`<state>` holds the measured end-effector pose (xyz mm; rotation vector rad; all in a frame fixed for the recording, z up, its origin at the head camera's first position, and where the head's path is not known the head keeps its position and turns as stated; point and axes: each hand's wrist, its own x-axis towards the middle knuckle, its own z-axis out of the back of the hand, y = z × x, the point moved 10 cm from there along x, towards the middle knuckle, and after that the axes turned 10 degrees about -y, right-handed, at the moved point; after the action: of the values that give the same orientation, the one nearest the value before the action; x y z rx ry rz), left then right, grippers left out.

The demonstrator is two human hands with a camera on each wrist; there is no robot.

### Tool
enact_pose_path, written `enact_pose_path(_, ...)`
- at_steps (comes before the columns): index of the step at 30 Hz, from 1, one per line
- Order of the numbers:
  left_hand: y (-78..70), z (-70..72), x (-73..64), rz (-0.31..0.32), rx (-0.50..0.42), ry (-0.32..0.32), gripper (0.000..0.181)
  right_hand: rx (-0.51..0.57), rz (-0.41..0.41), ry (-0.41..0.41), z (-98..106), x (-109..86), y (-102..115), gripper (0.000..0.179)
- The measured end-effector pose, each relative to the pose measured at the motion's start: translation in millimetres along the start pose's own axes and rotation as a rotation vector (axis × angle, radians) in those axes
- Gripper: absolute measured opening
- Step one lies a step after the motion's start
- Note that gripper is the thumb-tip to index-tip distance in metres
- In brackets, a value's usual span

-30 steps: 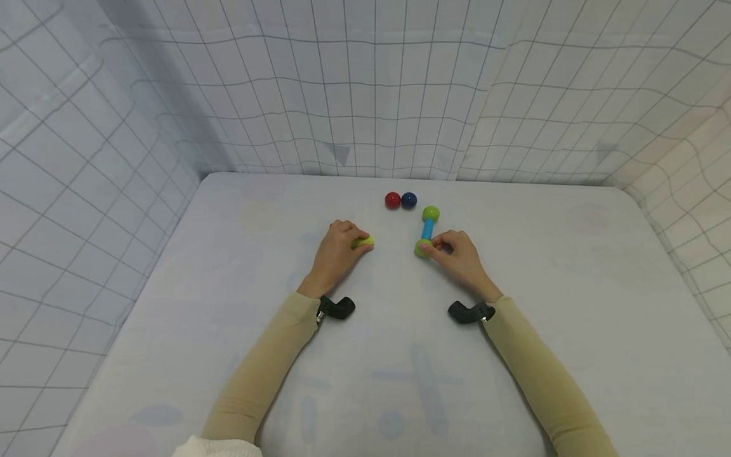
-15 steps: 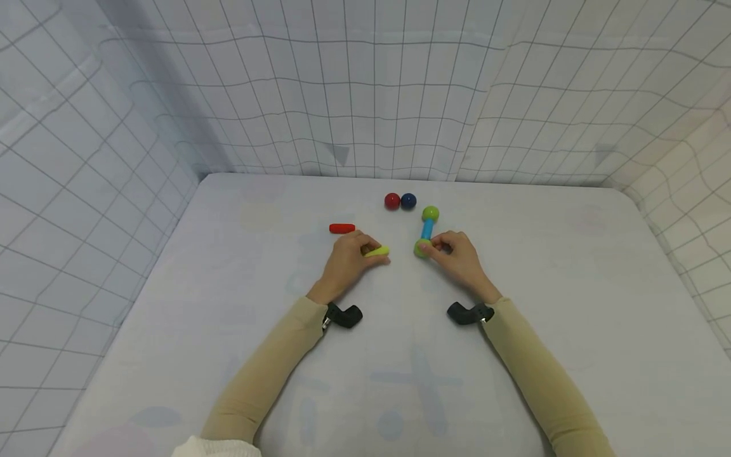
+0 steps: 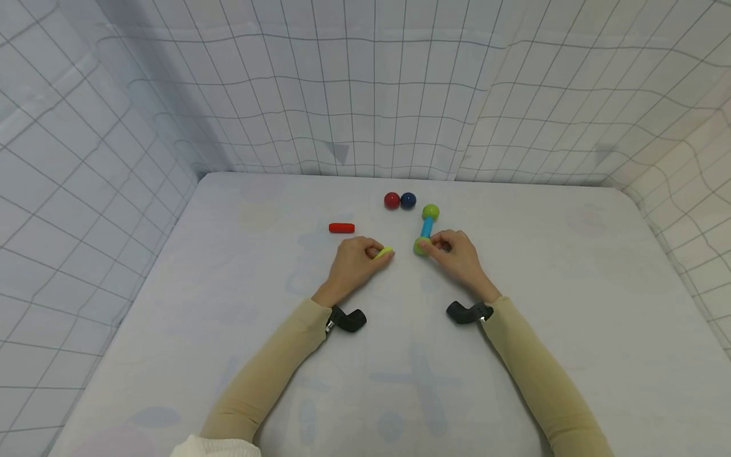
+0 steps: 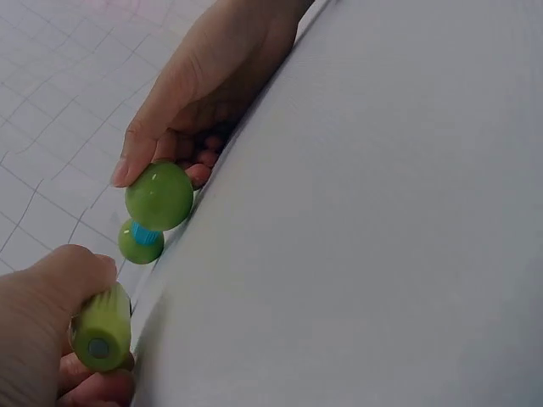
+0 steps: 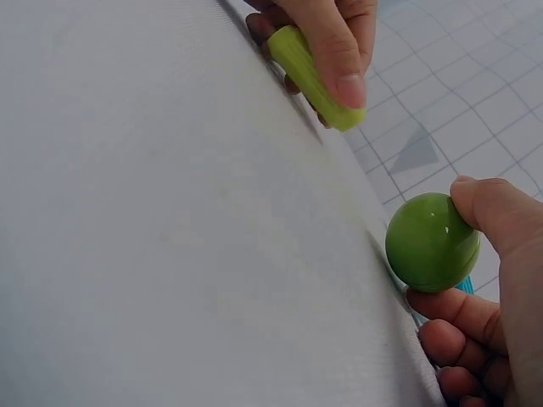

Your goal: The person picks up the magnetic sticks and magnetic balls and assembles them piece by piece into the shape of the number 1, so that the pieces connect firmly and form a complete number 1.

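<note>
My left hand (image 3: pixel 355 263) pinches a yellow-green ribbed rod (image 4: pixel 103 326) between thumb and fingers; a grey disc shows in the rod's end in the left wrist view. To its right, my right hand (image 3: pixel 459 254) holds the near green ball (image 5: pixel 431 243) between thumb and fingers. That ball sits at one end of a blue rod (image 3: pixel 427 226), and a second green ball (image 3: pixel 431 212) caps the far end, making a dumbbell shape. A short gap separates the yellow-green rod from the near ball.
A red rod (image 3: pixel 341 228) lies on the white table (image 3: pixel 257 266) beyond my left hand. Farther back, a red ball (image 3: pixel 391 200) and a dark blue ball (image 3: pixel 408 200) sit side by side. Grid-patterned curtains (image 3: pixel 365 95) stand along the back and sides.
My left hand has moved right and toward me with the yellow-green rod, closer to the near green ball. The red rod has come into view behind it. My right hand stays nearly still.
</note>
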<state>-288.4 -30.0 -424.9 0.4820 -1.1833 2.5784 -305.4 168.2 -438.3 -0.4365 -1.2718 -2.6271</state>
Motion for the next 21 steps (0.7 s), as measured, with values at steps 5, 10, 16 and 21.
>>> enact_pose_path(5,3.3,-12.6,-4.9,0.103,-0.181,0.055,0.025,-0.007,0.003,0.0,-1,1.1,1,0.03)
enact_pose_path(10,6.3,-30.2,-11.9,0.244,-0.38,0.131,0.026,-0.001,0.019,-0.003,-2,1.8,2,0.029)
enact_pose_path(16,2.6,-34.6,-14.1,0.287,-0.461,0.141,0.026,-0.012,-0.004,-0.001,-4,3.4,-3,0.031)
enact_pose_path(21,-3.0,-38.1,-13.5,0.246,-0.407,0.152,0.025,-0.031,-0.031,0.004,-3,3.8,-4,0.035)
